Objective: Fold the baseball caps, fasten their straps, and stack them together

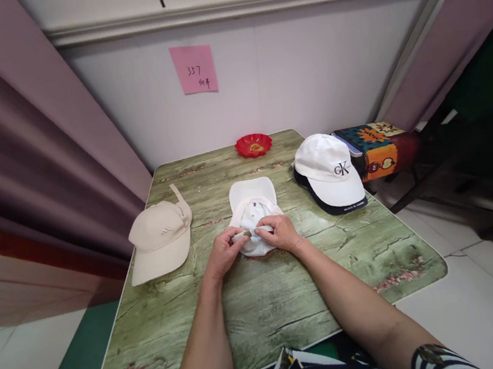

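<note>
A white baseball cap [252,193] lies upside down in the middle of the table, its brim pointing away from me and its inside showing. My left hand [226,249] pinches one end of the cap's back strap near a small metal-coloured buckle. From the other side, my right hand [281,233] grips the strap between thumb and fingers. To the left rests a beige cap [160,235] with its strap end sticking up loose. On the right sits a white cap with dark letters [328,164], stacked over a dark navy brim [345,208].
A red scalloped dish [253,145] stands at the back of the green wood-patterned table [273,314]. Behind it, a pink note [194,69] is stuck to the white wall. A colourful patterned box [378,146] is beyond the right edge, and a purple curtain [37,115] hangs left.
</note>
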Demonstrator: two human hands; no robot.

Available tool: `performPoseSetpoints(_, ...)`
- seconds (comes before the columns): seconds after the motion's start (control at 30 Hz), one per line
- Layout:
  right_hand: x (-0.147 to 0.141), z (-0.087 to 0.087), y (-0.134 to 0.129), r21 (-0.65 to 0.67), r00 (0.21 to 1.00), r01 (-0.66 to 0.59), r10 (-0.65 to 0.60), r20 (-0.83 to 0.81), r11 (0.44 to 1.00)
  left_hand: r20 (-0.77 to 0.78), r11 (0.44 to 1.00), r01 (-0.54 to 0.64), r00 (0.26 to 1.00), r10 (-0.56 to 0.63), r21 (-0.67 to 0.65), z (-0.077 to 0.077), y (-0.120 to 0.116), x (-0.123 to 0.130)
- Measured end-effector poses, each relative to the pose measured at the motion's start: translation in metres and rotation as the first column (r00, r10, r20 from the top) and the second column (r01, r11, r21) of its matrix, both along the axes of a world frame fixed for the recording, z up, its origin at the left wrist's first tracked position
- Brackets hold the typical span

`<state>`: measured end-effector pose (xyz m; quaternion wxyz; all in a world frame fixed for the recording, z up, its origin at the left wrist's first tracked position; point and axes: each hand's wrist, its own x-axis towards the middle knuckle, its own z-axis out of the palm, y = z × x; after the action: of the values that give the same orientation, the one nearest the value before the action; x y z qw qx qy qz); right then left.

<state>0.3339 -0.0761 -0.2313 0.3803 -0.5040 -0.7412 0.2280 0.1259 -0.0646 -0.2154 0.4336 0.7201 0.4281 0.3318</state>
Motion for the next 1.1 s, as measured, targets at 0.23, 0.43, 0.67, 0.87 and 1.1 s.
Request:
performPoseSetpoints(0.23,0.0021,-0.0023,0.0016,0.037,1.000,0.002,-0.002,0.012,0.999,0.002,1.000,0.001,1.000,-0.001,-0.022,0.0013,-0.0003,-0.0005)
performPoseSetpoints(0.43,0.0010,-0.0021,0.0011,0.027,1.000,0.007,-0.007,0.012,1.000,-0.015,1.000,0.003,1.000,-0.003,-0.020,0.0017,-0.0011,-0.0011)
performPoseSetpoints(0.67,0.0013,-0.0028,0.0017,0.015,1.000,0.011,-0.012,0.025,1.000,-0.027,1.000,-0.015,1.000,0.015,-0.020,0.0037,-0.0021,-0.0005)
performPoseSetpoints(0.87,0.0014,-0.0045,0.0022,0.031,1.000,0.004,-0.004,0.008,1.000,-0.046,0.999,-0.032,0.998,0.033,0.010,0.0057,-0.0030,0.0003)
performPoseSetpoints(1.1,0.0018,-0.0009,0.0009,0.012,1.000,-0.003,0.003,0.006,1.000,-0.054,0.998,-0.058,0.997,0.060,0.038,0.0034,-0.0016,-0.0010)
